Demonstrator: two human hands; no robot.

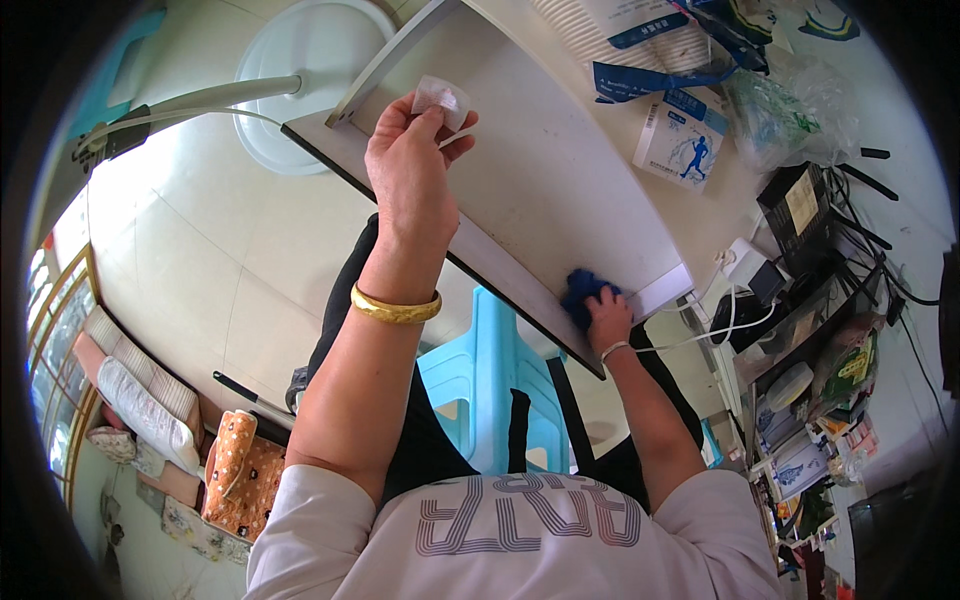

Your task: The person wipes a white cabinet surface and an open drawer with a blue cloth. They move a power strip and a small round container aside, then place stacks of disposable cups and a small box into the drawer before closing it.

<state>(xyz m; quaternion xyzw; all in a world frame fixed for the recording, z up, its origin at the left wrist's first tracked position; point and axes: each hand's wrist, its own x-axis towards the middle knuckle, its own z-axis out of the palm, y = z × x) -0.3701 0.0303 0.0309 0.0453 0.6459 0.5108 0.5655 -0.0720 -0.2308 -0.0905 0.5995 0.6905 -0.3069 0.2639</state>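
Pinched between the thumb and fingers of my left hand [420, 142] is a small white piece [442, 101], thin like paper or film; its exact kind is unclear. That hand is raised over the front left part of a pulled-out white drawer [525, 142] with a dark lower edge. My right hand [610, 319] presses on a crumpled dark blue cloth [579, 294] inside the drawer, at its near right corner. Its fingers partly cover the cloth. Small dark specks lie on the drawer bottom beside the cloth.
On the tabletop right of the drawer are a white-and-blue box [681, 139], a plastic bag [795, 120], a black box [796, 210] and a white power strip [750, 266] with cables. A light blue plastic stool [491, 375] stands below. A white round base [315, 82] rests on the floor.
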